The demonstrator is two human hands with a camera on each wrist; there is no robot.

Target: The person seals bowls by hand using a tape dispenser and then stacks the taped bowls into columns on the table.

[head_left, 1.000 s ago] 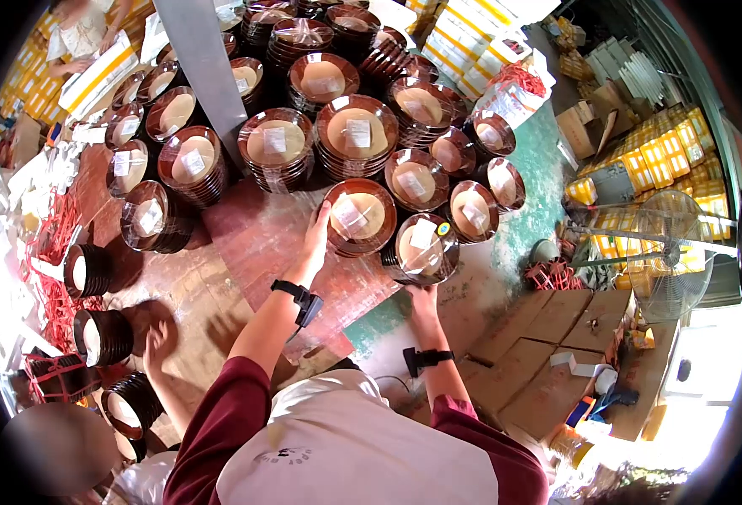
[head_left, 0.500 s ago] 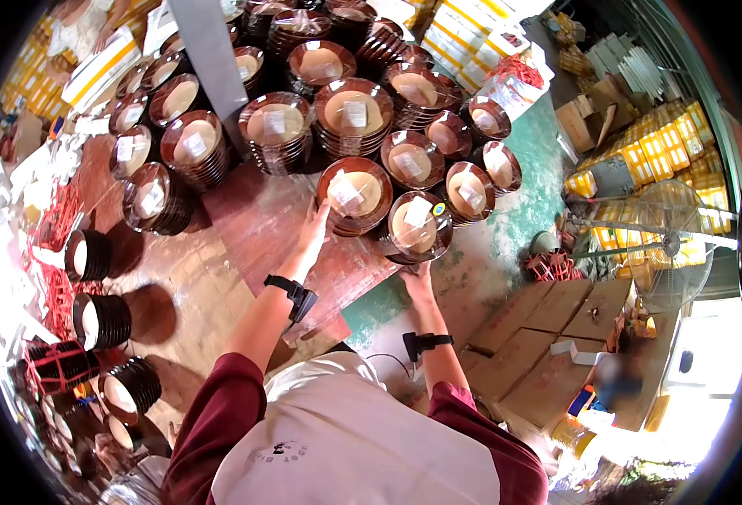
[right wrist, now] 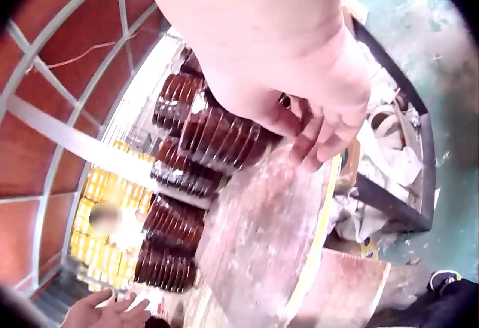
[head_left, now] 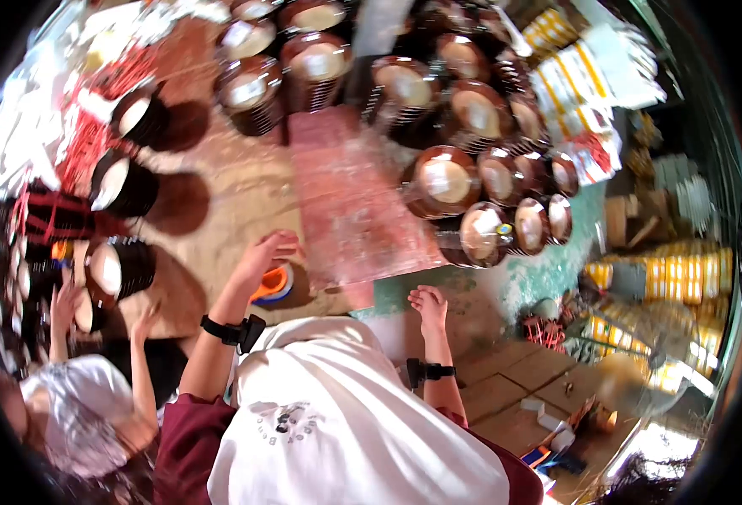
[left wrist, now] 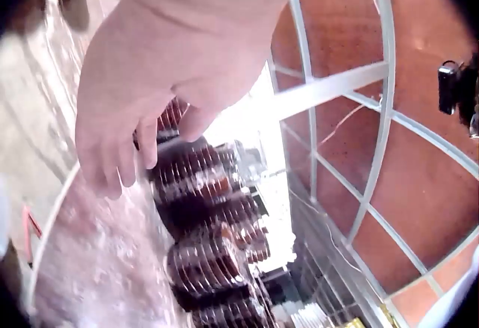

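Note:
My left hand [head_left: 266, 257] hovers over the table [head_left: 337, 210] with relaxed fingers and nothing in them. An orange-and-blue ring [head_left: 284, 293], like a tape roll, lies just below it, partly covered by the hand. Close to the table's front edge, my right hand [head_left: 429, 305] hangs loosely curled and holds nothing. Beyond it stand a wrapped stack of brown bowls with a label [head_left: 480, 231] and a larger bowl stack [head_left: 442, 181]. The left wrist view shows the left hand [left wrist: 150, 81] with bent, slack fingers; the right wrist view shows the right hand [right wrist: 314, 96] likewise.
More bowl stacks [head_left: 316, 67] fill the table's back. At left, another person's hand [head_left: 66, 303] is beside tipped-over bowl stacks [head_left: 119, 269] and red straps [head_left: 85, 143]. Cardboard boxes [head_left: 506, 379] and a fan [head_left: 657, 337] stand at right, near yellow-and-white packs [head_left: 682, 278].
Both hands have come off the two front bowl stacks and drawn back towards my body, the left one moving left. The head view has swung left, showing the other person and the orange-and-blue ring.

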